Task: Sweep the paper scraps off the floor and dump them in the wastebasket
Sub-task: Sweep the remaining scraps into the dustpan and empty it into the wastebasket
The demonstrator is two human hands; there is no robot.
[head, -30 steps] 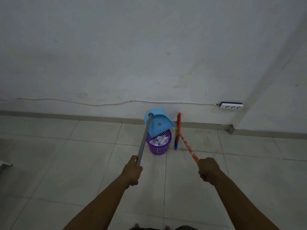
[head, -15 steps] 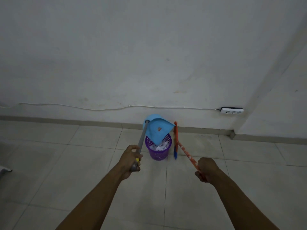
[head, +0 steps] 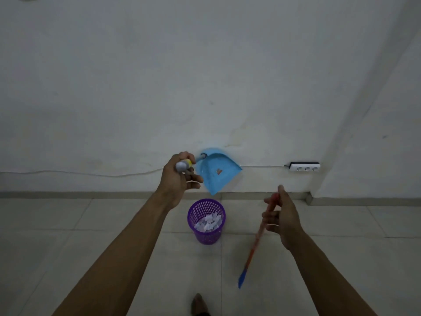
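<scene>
So both arms stretch forward from the bottom of the frame, left one raised higher and reaching toward the wall, right one lower and off to the side. The left hand (head: 176,181) is up at about wall-cable (head: 91,174) height, and the right hand (head: 284,217) sits level with the purple wastebasket (head: 206,236), thumb pointing up. Stuff that's tough to see: most of the dustpan's stick is foreshortened behind the left hand, so only its grey cap and yellow band show. There's a little orange mark on the blue dustpan (head: 211,179) and I can't tell what it is. The broom (head: 257,238) ends in a blue bit near the floor, too blurry to make out properly. A foot (head: 198,304) is cut off at the bottom edge. Left hand grips the stick's end, thumb over the top, a couple of fingers sticking out loosely. The pan hangs tilted, corner down, above the basket's far rim. Right hand wraps its fingers round the red broom stick. The paper scraps (head: 208,222) are in the basket, which stands on the floor tiles between the arms. A power strip (head: 304,166) is on the wall to the right.
</scene>
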